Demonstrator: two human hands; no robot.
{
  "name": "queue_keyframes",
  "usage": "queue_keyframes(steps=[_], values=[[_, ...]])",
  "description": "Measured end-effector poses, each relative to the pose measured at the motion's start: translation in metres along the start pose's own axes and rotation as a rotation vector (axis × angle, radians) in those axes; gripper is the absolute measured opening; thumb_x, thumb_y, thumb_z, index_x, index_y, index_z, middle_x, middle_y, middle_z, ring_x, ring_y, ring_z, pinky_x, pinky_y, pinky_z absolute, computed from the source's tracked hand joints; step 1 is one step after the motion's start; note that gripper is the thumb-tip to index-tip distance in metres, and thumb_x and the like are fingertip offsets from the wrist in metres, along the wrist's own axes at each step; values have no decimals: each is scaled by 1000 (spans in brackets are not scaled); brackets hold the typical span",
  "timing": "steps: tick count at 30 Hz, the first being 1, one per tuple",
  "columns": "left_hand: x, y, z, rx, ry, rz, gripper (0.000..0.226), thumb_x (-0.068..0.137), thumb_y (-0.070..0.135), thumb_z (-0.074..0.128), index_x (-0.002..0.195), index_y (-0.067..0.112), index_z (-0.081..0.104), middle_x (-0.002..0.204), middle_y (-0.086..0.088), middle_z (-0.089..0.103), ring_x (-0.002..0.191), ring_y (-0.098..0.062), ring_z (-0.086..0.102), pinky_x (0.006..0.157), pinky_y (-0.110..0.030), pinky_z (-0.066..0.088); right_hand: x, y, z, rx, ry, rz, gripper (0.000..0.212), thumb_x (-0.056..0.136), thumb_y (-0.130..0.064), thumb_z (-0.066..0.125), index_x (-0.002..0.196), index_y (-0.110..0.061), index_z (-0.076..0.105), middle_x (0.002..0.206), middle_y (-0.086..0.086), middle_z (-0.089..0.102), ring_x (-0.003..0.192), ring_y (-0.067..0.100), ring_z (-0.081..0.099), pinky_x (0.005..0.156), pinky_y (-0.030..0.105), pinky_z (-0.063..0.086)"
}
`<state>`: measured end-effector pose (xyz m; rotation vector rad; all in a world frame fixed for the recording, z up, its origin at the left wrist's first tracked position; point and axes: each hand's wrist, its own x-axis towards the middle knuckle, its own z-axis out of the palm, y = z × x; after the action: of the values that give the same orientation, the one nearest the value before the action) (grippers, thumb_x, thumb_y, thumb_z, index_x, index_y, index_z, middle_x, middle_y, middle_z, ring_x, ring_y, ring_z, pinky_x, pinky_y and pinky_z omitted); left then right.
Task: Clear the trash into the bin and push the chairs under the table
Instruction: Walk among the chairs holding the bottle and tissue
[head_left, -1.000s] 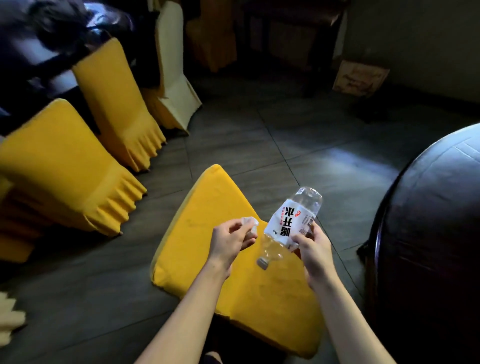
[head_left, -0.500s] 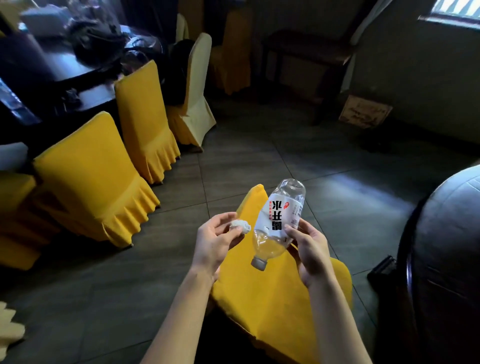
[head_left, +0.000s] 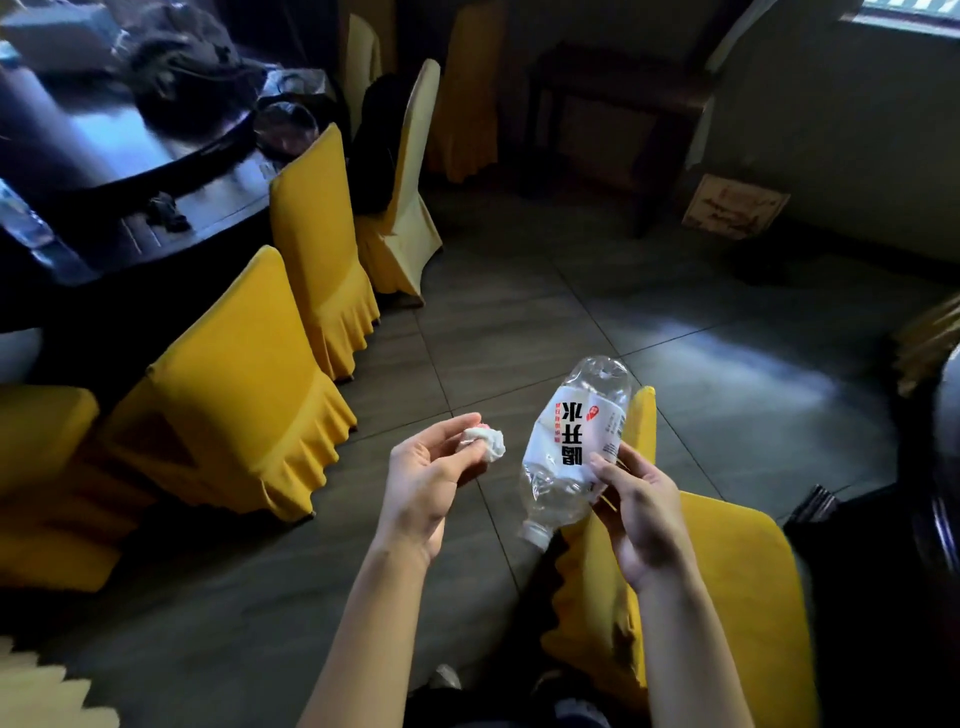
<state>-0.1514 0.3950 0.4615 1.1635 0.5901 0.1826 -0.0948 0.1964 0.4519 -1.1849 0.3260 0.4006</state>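
Note:
My right hand (head_left: 641, 512) grips an empty clear plastic bottle (head_left: 574, 441) with a white label, held upside down with its cap pointing down-left. My left hand (head_left: 423, 478) pinches a small crumpled white tissue (head_left: 485, 441) between thumb and fingers, just left of the bottle. Both hands hover over the tiled floor. A yellow-covered chair (head_left: 727, 587) stands directly below my right hand, pulled out from the dark round table (head_left: 935, 467) at the right edge. No bin is in view.
A second dark table (head_left: 104, 171) at upper left carries a dark bag (head_left: 192, 78) and clutter. Several yellow-covered chairs (head_left: 244, 395) line its edge. A wooden bench (head_left: 618, 114) and a cardboard box (head_left: 735, 208) stand by the far wall. Grey tiled floor (head_left: 519, 312) lies between.
The view has swung up and to the left, bringing the left table and its chairs into sight. The chair under my hands has shifted right in the frame. Both hands still hold their items.

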Motion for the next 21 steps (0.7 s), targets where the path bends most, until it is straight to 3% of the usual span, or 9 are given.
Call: queue_keyframes(steps=[5, 13, 16, 19, 21], values=[[25, 6, -19, -3, 15, -20, 30, 91, -5, 66, 114, 14, 73, 101, -1, 80, 99, -13, 74, 73, -20, 57, 9, 1, 27, -40, -8, -6, 24, 94, 1, 64, 109, -13, 76, 101, 12, 81, 81, 20, 76, 65, 25, 61], [116, 21, -6, 30, 23, -29, 30, 90, -7, 64, 101, 16, 79, 97, -9, 78, 88, -15, 71, 72, -22, 56, 92, -9, 50, -42, 39, 10, 25, 93, 1, 64, 112, -10, 75, 107, 17, 79, 86, 25, 76, 74, 32, 61], [167, 35, 12, 49, 7, -19, 32, 91, -6, 64, 96, 21, 81, 96, -6, 78, 89, -15, 72, 71, -22, 56, 144, -29, 60, -10, 37, -12, 23, 93, 1, 64, 109, -11, 76, 105, 16, 79, 84, 23, 76, 70, 30, 62], [216, 56, 33, 67, -12, 7, 31, 91, -3, 67, 101, 23, 80, 99, -5, 79, 92, -14, 73, 71, -21, 56, 195, -52, 76, 33, 32, -17, 25, 94, 3, 62, 114, -6, 74, 104, 17, 79, 78, 21, 75, 60, 24, 59], [244, 70, 48, 58, -23, 21, 31, 90, -2, 69, 110, 21, 77, 98, -4, 79, 92, -13, 74, 71, -21, 56, 222, -66, 84, 34, 18, -26, 25, 93, 2, 64, 115, -6, 74, 107, 18, 79, 83, 25, 73, 67, 29, 58]])
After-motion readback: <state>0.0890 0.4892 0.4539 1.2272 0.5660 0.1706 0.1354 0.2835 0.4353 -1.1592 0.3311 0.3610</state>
